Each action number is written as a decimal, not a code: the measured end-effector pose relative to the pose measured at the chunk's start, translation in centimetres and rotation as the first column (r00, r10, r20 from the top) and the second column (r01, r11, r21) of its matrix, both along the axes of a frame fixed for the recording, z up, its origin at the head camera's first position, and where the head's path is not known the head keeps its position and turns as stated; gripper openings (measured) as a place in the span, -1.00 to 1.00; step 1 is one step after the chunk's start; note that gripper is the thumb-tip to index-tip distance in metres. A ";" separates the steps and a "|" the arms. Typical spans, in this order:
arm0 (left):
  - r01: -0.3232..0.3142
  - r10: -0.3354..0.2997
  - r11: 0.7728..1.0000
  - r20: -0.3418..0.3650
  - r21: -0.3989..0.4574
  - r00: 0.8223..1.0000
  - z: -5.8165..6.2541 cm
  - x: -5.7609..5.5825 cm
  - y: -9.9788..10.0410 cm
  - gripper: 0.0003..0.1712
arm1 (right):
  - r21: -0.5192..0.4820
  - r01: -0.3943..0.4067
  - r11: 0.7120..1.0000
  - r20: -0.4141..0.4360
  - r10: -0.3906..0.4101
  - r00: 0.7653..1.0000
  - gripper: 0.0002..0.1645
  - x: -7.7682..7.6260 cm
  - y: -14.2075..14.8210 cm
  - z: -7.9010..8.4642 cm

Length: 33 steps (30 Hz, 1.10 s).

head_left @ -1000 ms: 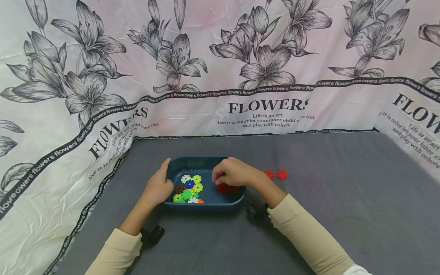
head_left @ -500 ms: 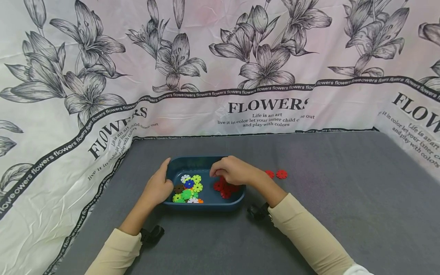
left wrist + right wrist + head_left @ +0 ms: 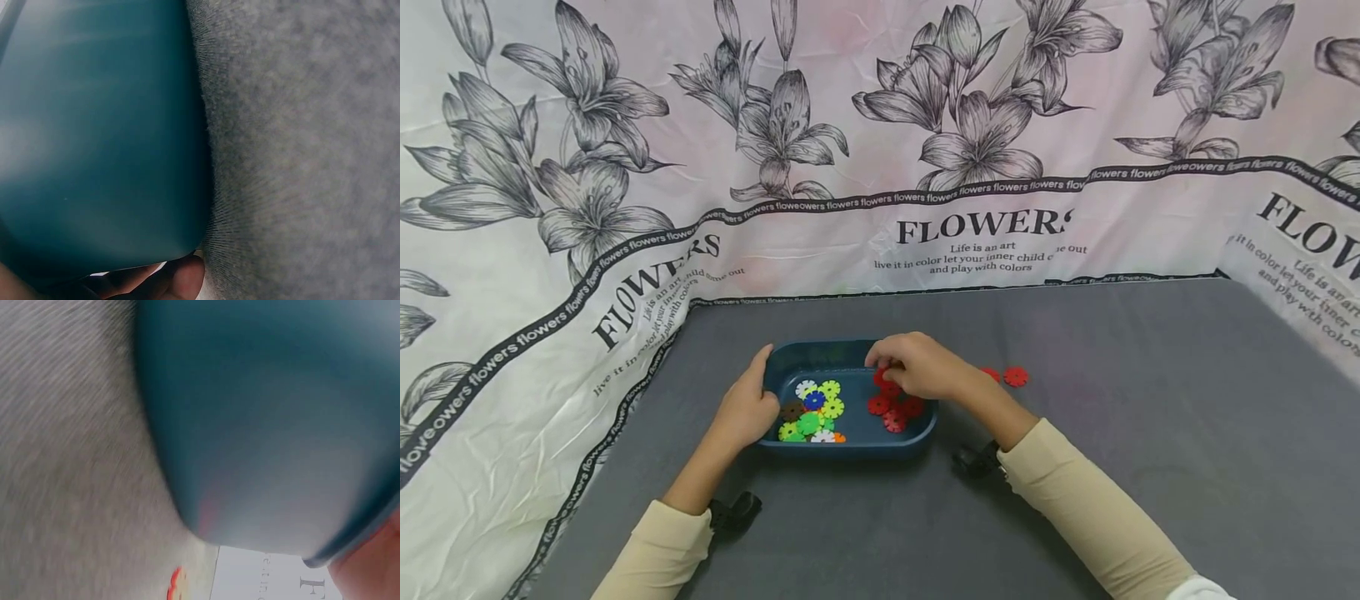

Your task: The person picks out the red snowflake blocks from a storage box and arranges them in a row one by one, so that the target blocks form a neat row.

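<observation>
A dark teal plastic box (image 3: 850,450) on the grey cloth holds plastic snowflake discs. A mixed pile (image 3: 811,412) of green, yellow, white, blue, brown and orange discs lies in its left part. Red discs (image 3: 895,412) lie in the right part. My left hand (image 3: 747,408) grips the box's left end; in the left wrist view its fingertips (image 3: 187,278) show by the box wall. My right hand (image 3: 921,367) is over the right end, its bent fingers pinching a red snowflake disc (image 3: 886,379), partly covered by the hand.
Two red discs lie on the grey cloth right of the box, one (image 3: 1016,377) in full sight and the other (image 3: 991,374) partly behind the right forearm. A flower-printed cloth (image 3: 985,242) rises behind the table surface.
My right hand has drawn up and slightly right from the red discs, which show more fully now. My left hand stays on the box.
</observation>
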<state>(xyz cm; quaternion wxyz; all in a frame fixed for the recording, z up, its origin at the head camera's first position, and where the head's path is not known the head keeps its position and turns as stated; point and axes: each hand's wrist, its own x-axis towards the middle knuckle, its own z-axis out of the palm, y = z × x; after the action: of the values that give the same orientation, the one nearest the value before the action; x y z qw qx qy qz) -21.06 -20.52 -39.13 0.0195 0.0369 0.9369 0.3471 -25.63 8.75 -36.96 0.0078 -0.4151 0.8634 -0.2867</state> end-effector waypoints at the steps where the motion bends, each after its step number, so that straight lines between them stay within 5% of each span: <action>1: -0.002 0.002 1.000 -0.006 0.001 1.000 0.1 0.0 0.0 -0.09 | -0.010 -0.006 1.000 -0.017 0.006 1.000 -0.74 -0.1 0.1 0.0; 6: -0.006 0.006 1.000 -0.009 0.008 1.000 0.3 0.2 -0.3 -0.08 | -0.068 -0.027 0.997 -0.073 0.022 0.997 -0.84 -0.2 0.9 0.2; 14: 0.005 -0.005 1.000 -0.014 0.001 1.000 0.3 0.1 -0.2 -0.08 | -0.110 0.017 0.994 -0.021 -0.019 1.000 -0.86 0.5 2.0 0.5; 23: 0.016 -0.017 1.000 -0.038 -0.024 0.999 -0.1 0.0 -0.2 -0.06 | -0.192 0.078 0.978 0.134 -0.052 0.990 -0.90 1.5 2.6 0.9; 33: 0.004 -0.004 1.000 -0.024 -0.019 1.000 -0.3 0.0 0.0 -0.07 | -0.270 0.218 0.938 0.352 -0.115 0.929 -0.92 1.5 4.5 1.9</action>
<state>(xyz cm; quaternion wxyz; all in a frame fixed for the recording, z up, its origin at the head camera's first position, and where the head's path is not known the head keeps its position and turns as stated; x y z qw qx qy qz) -21.08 -20.47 -39.41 0.0093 0.0427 0.9402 0.3379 -24.12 13.26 -35.08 0.0639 -0.2817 0.8276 -0.4813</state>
